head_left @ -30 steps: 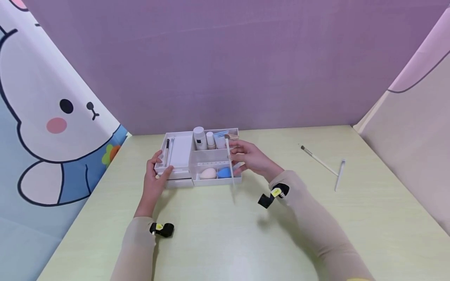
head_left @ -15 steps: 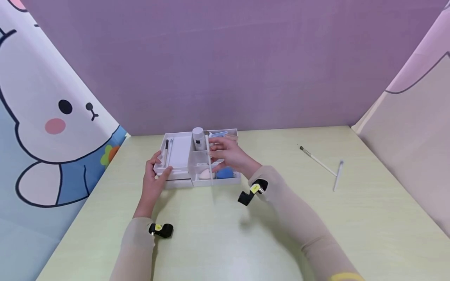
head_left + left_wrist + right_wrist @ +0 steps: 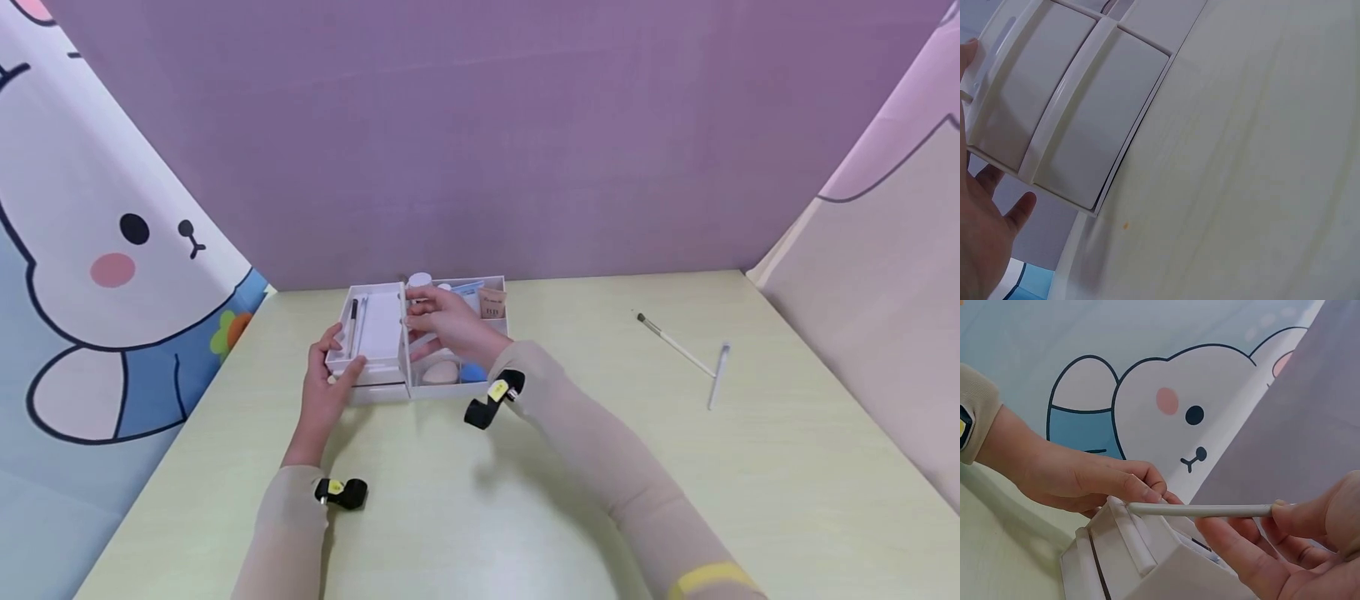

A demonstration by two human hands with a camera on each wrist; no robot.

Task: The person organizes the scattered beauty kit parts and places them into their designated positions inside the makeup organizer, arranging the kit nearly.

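A white makeup organizer (image 3: pixel 384 312) with drawers on its left half stands by the purple backdrop. My left hand (image 3: pixel 324 385) grips its front left corner, thumb at the front and fingers at the side. Between the thumb and fingers of my right hand (image 3: pixel 453 323) is a makeup brush (image 3: pixel 1204 510), its pale handle over the drawer unit's right edge in the head view. Two slim brushes (image 3: pixel 352 327) lie in the top tray. The right hand partly covers the compartments with a white-capped bottle (image 3: pixel 420 280), a beige tube (image 3: pixel 492 303), a pale sponge (image 3: pixel 441 372) and a blue sponge (image 3: pixel 472 372).
On the table (image 3: pixel 600 467), to the right, lie another brush (image 3: pixel 675 342) with a dark tip and a thin white stick (image 3: pixel 718 377), close together. A purple backdrop (image 3: pixel 525 150) rises behind, and a cartoon-printed cloth (image 3: pixel 97 333) stands on the left.
My right hand has carried the brush leftward, from the organizer's right compartments to the edge of its top tray. My left hand keeps its grip on the corner.
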